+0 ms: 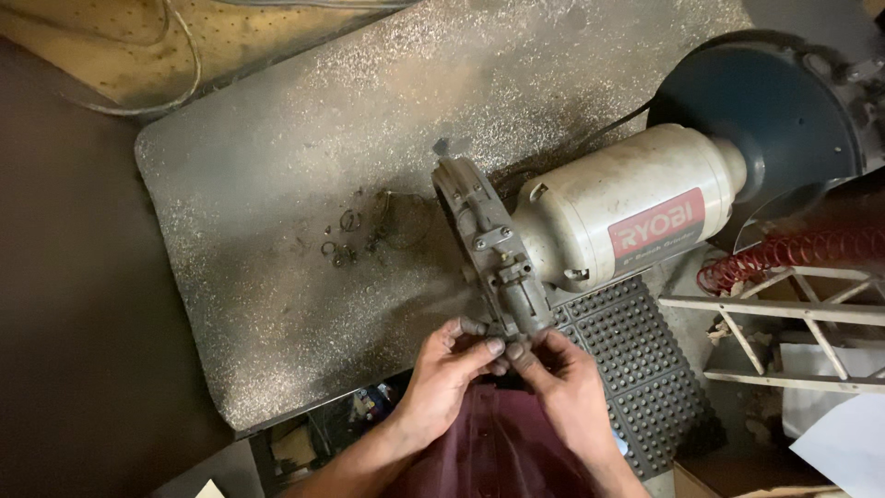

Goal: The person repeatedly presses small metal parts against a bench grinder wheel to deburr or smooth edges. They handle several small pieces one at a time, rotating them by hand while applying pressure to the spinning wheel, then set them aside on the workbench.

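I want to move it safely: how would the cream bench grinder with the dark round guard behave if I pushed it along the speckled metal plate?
The cream bench grinder is probably heavy, given its large motor body. It likely would not roll, but the speckled metal plate carries gritty dust, so it may scrape.

Whatever the left hand and right hand pinch together is hidden behind their fingertips. At three o'clock, the bench grinder's dark wheel guard is clipped by the edge. Small rings at nine o'clock are too tiny to identify.
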